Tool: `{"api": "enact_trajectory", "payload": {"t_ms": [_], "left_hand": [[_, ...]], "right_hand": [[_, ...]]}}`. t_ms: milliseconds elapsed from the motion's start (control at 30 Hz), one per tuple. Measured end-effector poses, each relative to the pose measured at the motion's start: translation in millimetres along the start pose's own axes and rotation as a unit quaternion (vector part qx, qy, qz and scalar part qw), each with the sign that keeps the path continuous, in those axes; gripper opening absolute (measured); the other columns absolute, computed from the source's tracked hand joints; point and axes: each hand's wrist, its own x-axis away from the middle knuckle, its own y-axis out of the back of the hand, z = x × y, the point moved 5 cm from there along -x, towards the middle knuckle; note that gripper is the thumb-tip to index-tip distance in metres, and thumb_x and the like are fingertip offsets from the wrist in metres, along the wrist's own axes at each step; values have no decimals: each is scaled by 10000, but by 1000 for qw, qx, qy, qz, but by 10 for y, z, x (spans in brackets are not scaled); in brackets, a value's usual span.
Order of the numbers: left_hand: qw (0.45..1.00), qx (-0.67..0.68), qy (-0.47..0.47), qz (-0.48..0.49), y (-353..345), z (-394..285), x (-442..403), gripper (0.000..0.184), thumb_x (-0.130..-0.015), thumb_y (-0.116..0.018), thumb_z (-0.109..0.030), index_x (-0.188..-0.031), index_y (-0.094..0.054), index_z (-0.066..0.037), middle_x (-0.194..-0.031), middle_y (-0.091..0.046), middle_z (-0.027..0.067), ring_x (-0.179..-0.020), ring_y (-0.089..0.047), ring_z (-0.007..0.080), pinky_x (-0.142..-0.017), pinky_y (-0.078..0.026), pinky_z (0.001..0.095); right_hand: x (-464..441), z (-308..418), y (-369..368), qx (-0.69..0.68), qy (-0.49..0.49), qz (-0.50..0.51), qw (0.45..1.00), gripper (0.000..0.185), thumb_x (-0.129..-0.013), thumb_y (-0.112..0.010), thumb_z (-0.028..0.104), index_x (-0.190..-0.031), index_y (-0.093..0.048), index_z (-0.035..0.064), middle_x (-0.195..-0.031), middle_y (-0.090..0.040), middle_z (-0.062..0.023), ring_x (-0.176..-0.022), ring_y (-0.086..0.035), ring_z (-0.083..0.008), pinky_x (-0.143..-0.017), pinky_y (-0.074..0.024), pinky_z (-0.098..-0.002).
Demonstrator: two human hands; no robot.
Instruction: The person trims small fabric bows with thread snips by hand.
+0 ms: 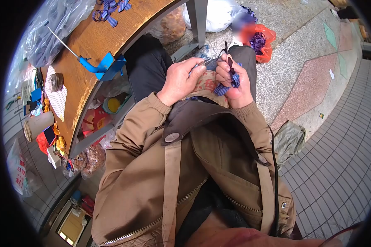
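My left hand point(182, 79) is closed, with thumb and fingers pinching a thin metal tool point(203, 63) that points toward my other hand. The tool's exact kind is unclear. My right hand point(237, 80) is closed around a small blue striped fabric piece point(221, 89), whose ends hang below the fingers. A thin dark strap or cord point(225, 48) rises from the fingers of that hand. Both hands are close together above my lap, over a cloth with red print point(205, 84).
At left, a wooden table point(81, 35) bears striped fabric pieces point(111, 9), a blue holder point(107, 68) with a metal rod and a round metal object point(55, 82). Beyond my knees are a red bag point(266, 41) of purple pieces and a white bag point(213, 14).
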Motion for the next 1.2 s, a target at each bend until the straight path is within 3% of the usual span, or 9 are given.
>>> {"api": "enact_trajectory", "payload": {"t_ms": [133,300,833,967,1200], "left_hand": [[986,-65,-119,-99,-13,-76,16,213,-859,-655,-159,-1021,-667,-22,-840,-696,93,-631,-619,260,-587,-485,316],[987,-45,-118,-101,-29,-48,5,202,-836,-673,-137,-1004,-675,-26,-880,-713,99,-676,-652,281,-593,-497,323],[992,-38,-102,-57,-19,5,-7,204,-845,-661,-134,-1019,-680,-29,-934,-717,101,-697,-656,278,-612,-503,314],[977,-119,-143,-105,30,-173,17,196,-859,-640,-91,-1041,-668,-25,-880,-683,76,-667,-607,211,-607,-474,276],[941,-255,-192,-115,5,-266,33,203,-837,-658,-111,-1034,-663,-62,-804,-649,59,-627,-586,214,-567,-461,290]], "right_hand": [[2,-28,-12,-19,-13,10,1000,156,-1000,-461,149,-1069,-510,17,-729,-469,-36,-474,-344,-78,-376,-261,-200],[7,-50,-16,12,-10,-4,1000,158,-998,-463,147,-1064,-512,12,-727,-469,-36,-474,-345,-77,-378,-262,-202],[-19,-49,-16,35,-1,-25,999,154,-993,-473,141,-1043,-530,6,-712,-484,-39,-468,-341,-78,-394,-264,-207],[-20,-37,2,38,6,-36,999,156,-991,-478,141,-1039,-530,1,-714,-483,-36,-469,-336,-78,-404,-272,-206],[-20,-41,20,34,8,-52,998,154,-987,-484,141,-1028,-533,2,-707,-485,-36,-470,-336,-78,-406,-273,-209]]}}
